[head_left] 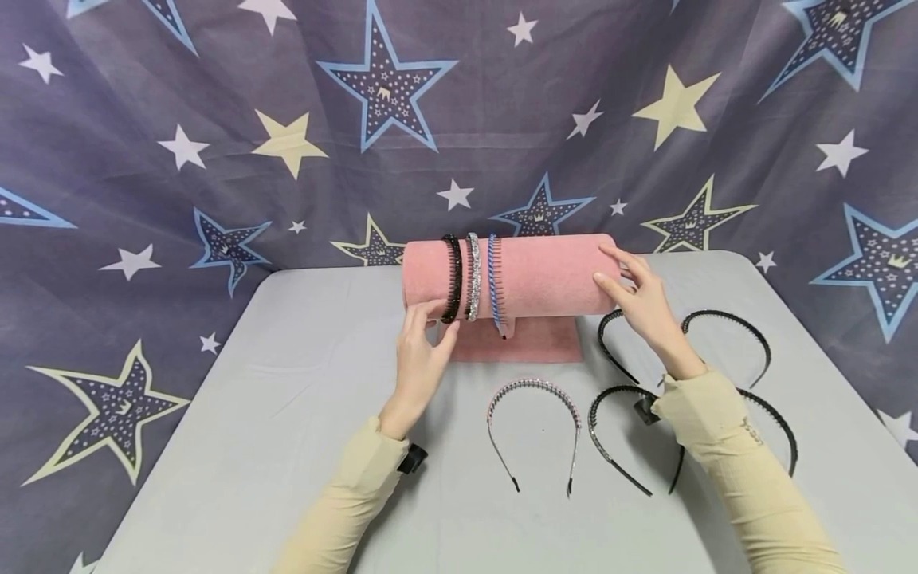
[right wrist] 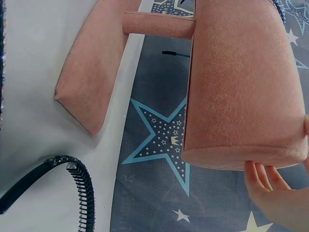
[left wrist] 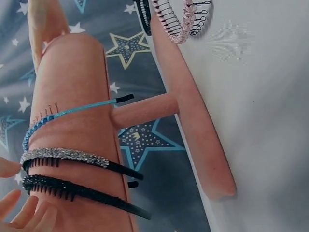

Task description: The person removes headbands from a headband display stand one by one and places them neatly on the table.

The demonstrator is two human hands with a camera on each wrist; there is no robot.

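A pink padded roll stand holds three headbands side by side: a black beaded one, a silver glittery one and a blue one. My left hand is beside the black headband at the roll's left part. In the left wrist view its fingers are spread near that headband; whether they touch it I cannot tell. At the roll's right end, my right hand rests with fingers and thumb spread. The right wrist view has its extended fingers touching the end face.
On the grey-covered table, a pink beaded headband lies in front of the stand. Several black headbands lie at the right, some partly behind my right arm. A star-patterned cloth hangs behind the table.
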